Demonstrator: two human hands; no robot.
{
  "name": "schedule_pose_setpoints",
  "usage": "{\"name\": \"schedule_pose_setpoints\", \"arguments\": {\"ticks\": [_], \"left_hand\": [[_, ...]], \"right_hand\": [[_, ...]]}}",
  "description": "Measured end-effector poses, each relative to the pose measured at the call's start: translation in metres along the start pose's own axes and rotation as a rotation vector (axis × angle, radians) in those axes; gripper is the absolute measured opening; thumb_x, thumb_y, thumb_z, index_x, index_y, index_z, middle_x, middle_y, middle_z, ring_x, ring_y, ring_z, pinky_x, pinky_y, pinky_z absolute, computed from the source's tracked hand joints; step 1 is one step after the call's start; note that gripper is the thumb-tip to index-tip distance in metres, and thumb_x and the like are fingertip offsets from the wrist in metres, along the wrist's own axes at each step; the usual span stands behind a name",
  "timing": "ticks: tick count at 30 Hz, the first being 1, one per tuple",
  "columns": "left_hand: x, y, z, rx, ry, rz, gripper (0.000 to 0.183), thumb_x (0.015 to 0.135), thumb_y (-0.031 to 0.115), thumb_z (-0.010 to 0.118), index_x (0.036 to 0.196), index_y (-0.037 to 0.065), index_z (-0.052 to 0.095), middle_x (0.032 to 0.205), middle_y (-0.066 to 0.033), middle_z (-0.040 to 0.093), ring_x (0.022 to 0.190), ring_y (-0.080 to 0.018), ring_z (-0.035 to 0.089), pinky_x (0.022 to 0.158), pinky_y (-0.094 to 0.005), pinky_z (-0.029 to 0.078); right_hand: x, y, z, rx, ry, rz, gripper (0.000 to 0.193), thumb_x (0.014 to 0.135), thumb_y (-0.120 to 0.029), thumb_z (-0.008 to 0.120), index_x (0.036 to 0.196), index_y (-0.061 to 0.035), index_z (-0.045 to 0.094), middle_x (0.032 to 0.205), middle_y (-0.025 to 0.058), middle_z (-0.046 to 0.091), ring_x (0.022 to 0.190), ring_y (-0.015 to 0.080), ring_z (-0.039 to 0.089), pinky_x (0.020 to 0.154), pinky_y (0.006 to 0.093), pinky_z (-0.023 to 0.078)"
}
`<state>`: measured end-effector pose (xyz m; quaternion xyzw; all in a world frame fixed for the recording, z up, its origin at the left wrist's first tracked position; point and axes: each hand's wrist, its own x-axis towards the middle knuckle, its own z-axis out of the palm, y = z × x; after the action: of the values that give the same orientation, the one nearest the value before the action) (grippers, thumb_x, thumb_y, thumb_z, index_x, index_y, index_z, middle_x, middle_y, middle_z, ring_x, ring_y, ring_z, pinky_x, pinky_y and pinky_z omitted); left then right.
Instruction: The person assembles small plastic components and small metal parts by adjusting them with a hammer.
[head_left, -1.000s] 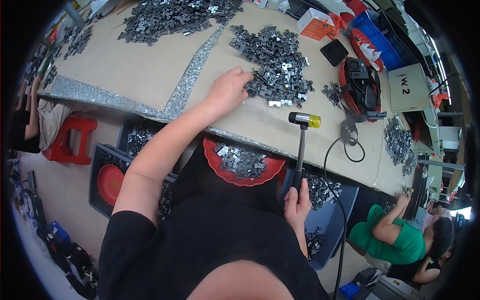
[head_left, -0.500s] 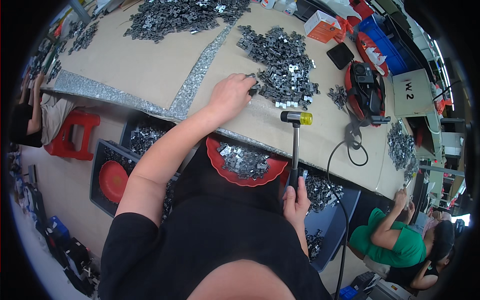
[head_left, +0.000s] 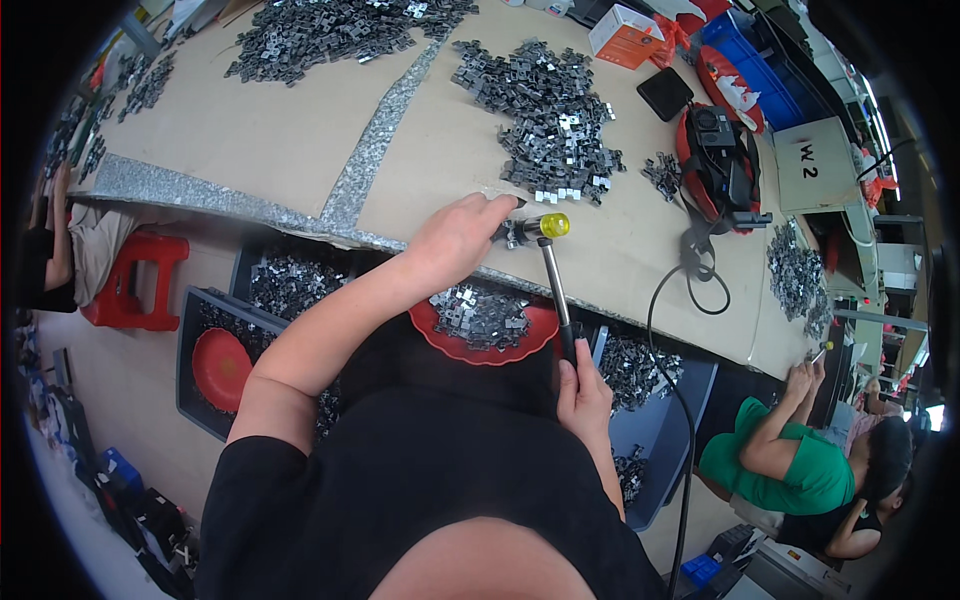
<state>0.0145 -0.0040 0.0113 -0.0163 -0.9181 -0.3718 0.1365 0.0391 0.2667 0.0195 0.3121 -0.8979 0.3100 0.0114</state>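
Observation:
My right hand (head_left: pixel 585 395) is wrapped round the black grip of a hammer (head_left: pixel 555 285). The hammer has a silver shaft and a head with one yellow face and one dark face. Its head is over the table's near edge, right beside my left hand (head_left: pixel 452 238). That left hand is closed, with a small dark metal part (head_left: pixel 519 203) at its fingertips. Shiny metal bits show next to the dark hammer face, partly hidden by it. Just beyond lies a heap of small metal parts (head_left: pixel 560 130). Below the edge, a red scalloped dish (head_left: pixel 485 356) holds more metal pieces.
Grey bins (head_left: pixel 655 470) with metal parts stand under the table. At right are a black device in a red dish (head_left: pixel 718 160), a looped black cable (head_left: pixel 650 330) and an orange-white box (head_left: pixel 627 38). A person in green (head_left: pixel 770 465) works at far right; a red stool (head_left: pixel 140 283) stands left.
My left hand has drawn back from the heap toward the table's near edge with the small metal part. The hammer has swung left, its head now beside that hand. The view has shifted slightly.

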Motion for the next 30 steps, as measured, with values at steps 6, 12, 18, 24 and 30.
{"name": "schedule_pose_setpoints", "arguments": {"ticks": [6,12,18,24,30], "left_hand": [[-0.008,0.01,0.001,-0.04,0.093,0.058,0.053,0.063,0.001,0.064,0.111,0.001,0.043,0.09,-0.0164,0.053,0.087,-0.0334,0.05,0.075,-0.041,0.043],[-0.008,0.006,0.009,-0.106,0.072,-0.063,0.062,0.06,0.001,0.068,0.114,0.0,0.038,0.093,-0.015,0.054,0.09,-0.0325,0.049,0.078,-0.0404,0.042],[-0.006,0.006,0.01,-0.142,0.076,-0.069,0.063,0.061,0.001,0.066,0.116,0.002,0.036,0.096,-0.0133,0.055,0.09,-0.0328,0.05,0.079,-0.0405,0.042],[-0.01,0.005,0.01,-0.122,0.093,-0.052,0.061,0.059,0.001,0.066,0.114,0.003,0.04,0.094,-0.013,0.055,0.091,-0.0329,0.05,0.077,-0.041,0.042],[-0.039,0.023,-0.001,-0.05,-0.062,0.276,0.046,0.058,0.005,0.066,0.101,0.003,0.05,0.088,-0.0114,0.052,0.087,-0.031,0.048,0.074,-0.041,0.04]], "right_hand": [[0.002,-0.005,-0.004,-0.141,-0.04,0.007,0.034,0.084,-0.014,0.056,0.117,-0.0057,0.05,0.064,0.0095,0.055,0.049,0.0278,0.054,0.042,0.0364,0.042],[0.001,-0.001,-0.009,-0.005,0.066,-0.09,0.035,0.082,-0.007,0.056,0.115,0.0001,0.05,0.069,0.0137,0.057,0.051,0.0289,0.056,0.045,0.0339,0.045],[0.006,-0.008,-0.011,-0.223,-0.091,-0.061,0.037,0.083,-0.005,0.053,0.119,0.0007,0.046,0.075,0.0159,0.059,0.056,0.0302,0.058,0.05,0.0358,0.046],[-0.006,0.006,-0.009,-0.017,0.051,-0.041,0.033,0.084,-0.005,0.052,0.115,0.005,0.047,0.071,0.0157,0.058,0.053,0.0279,0.057,0.047,0.0331,0.045],[-0.011,0.015,-0.007,0.145,0.191,0.109,0.034,0.086,-0.005,0.05,0.118,0.0078,0.045,0.062,0.0077,0.056,0.05,0.012,0.052,0.047,0.0242,0.042]]}}
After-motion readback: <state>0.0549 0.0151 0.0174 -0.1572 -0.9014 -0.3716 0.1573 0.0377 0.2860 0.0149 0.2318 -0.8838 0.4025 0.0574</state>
